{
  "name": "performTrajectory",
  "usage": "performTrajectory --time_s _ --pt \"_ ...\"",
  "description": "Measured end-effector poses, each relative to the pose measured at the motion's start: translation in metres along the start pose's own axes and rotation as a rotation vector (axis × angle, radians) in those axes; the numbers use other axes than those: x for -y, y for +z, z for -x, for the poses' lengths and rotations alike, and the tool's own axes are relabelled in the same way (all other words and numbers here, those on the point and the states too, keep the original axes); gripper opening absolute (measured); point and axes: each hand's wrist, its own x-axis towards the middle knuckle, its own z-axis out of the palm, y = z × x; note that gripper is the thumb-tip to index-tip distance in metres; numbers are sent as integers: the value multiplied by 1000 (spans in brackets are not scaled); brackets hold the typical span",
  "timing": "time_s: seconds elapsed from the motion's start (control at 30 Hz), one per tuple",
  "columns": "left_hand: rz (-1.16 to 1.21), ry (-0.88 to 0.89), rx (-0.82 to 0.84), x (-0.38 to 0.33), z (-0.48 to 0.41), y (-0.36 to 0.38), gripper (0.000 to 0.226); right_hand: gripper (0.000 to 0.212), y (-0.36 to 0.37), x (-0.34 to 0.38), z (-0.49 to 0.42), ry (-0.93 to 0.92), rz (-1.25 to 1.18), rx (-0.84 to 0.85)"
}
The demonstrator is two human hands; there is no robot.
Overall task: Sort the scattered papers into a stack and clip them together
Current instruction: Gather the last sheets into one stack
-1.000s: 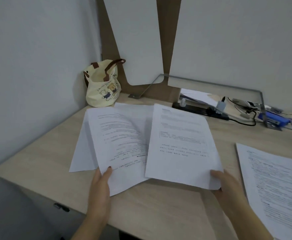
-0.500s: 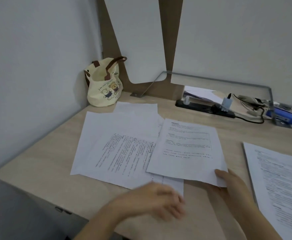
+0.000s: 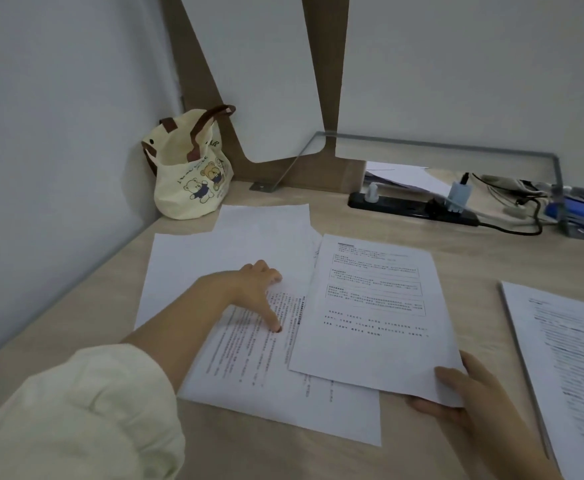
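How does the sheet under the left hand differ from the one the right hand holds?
The lower sheet lies flat with its text turned sideways; the upper sheet reads upright and has boxed sections. The left hand presses the lower sheet; the right hand pinches the upper sheet's corner. Both are white printed pages.

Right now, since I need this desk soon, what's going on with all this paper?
A person is gathering loose printed pages on the desk. The right hand pinches the near corner of the top sheet, thumb above, fingers below. The left hand rests on the printed sheet underneath it, with blank sheets beyond. A separate pile lies apart on the right. Nothing is squared up or clipped yet.
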Motion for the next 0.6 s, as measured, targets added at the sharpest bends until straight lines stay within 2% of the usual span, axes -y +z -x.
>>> performTrajectory --time_s 0.13,0.3,0.47,0.6 --pt "-6 -21 29 2 -11 -10 87 27 -1 3 0 24 -48 23" --pt "-2 8 60 7 -18 -7 58 26 -1 5 0 29 -76 32" --pt "96 61 -30 10 -19 -1 79 28 -1 3 -1 34 -79 19" --pt "118 45 37 8 -17 -3 65 26 2 6 5 8 -51 17"
